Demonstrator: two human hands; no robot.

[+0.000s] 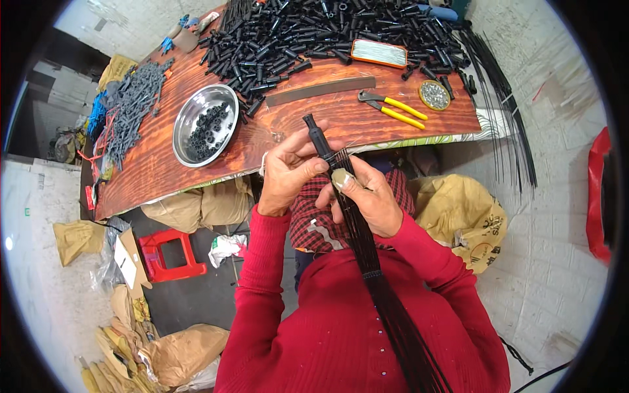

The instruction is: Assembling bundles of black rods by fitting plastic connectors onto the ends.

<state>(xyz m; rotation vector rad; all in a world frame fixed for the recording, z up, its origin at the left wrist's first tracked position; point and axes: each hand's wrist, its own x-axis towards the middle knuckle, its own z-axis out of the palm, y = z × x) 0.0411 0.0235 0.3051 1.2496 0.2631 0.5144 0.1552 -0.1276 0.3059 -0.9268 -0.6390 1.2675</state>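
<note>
My left hand [286, 173] grips a slim black plastic tube [318, 139], which tilts with its narrow end up and away from me. Thin black strands in a long bundle [373, 262] run from the tube's lower end down across my chest. A pale tie circles the bundle partway along. My right hand [377, 200], with a pale cover on its thumb, pinches the strands just below the tube. A few strand ends splay out by its fingers. Exactly how the strands meet the tube is partly hidden by my fingers.
On the wooden table [151, 173] are a heap of black tubes [288, 39], a metal bowl [185, 159] of small black parts, yellow-handled pliers [403, 112], a flat bar [321, 90], an orange-rimmed tray [379, 52], a round tin [434, 95] and grey parts [134, 98]. A red stool [149, 252] stands below.
</note>
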